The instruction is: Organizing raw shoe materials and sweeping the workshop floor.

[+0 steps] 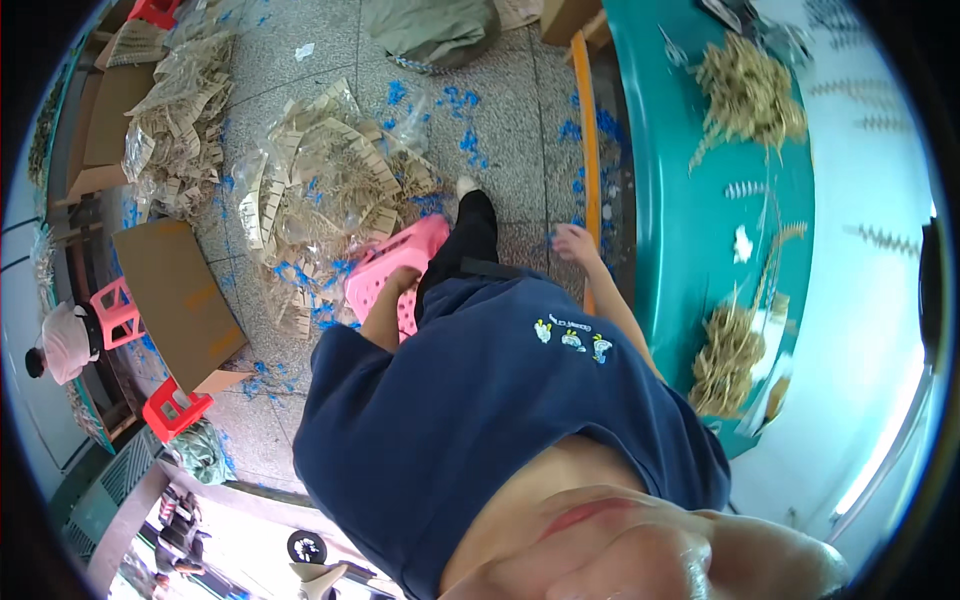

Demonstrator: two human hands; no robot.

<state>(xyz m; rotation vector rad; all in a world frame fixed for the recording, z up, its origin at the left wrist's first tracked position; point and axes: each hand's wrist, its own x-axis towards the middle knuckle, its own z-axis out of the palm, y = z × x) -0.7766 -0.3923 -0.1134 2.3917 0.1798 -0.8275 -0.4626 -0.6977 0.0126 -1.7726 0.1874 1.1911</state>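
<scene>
My left hand (403, 279) is closed at the edge of a pink plastic stool (372, 285) with round holes, beside my left leg; its fingertips are hidden. Out in front of my right hip, my right hand (574, 243) hangs with its fingers loosely apart and nothing visible in them. It is nearest to an orange bar (591, 150) running along the green table. Just past the stool lies a big heap of clear plastic bags (325, 180) with tan strips and dried-looking sprigs.
On my right, the green table (665, 200) bears tan sprig bundles (750, 90). Cardboard boxes (180, 300), a red stool (178, 408) and another bagged heap (180, 130) stand left. Blue scraps litter the tiles. A large grey-green sack (430, 30) lies ahead. A person (68, 340) sits far left.
</scene>
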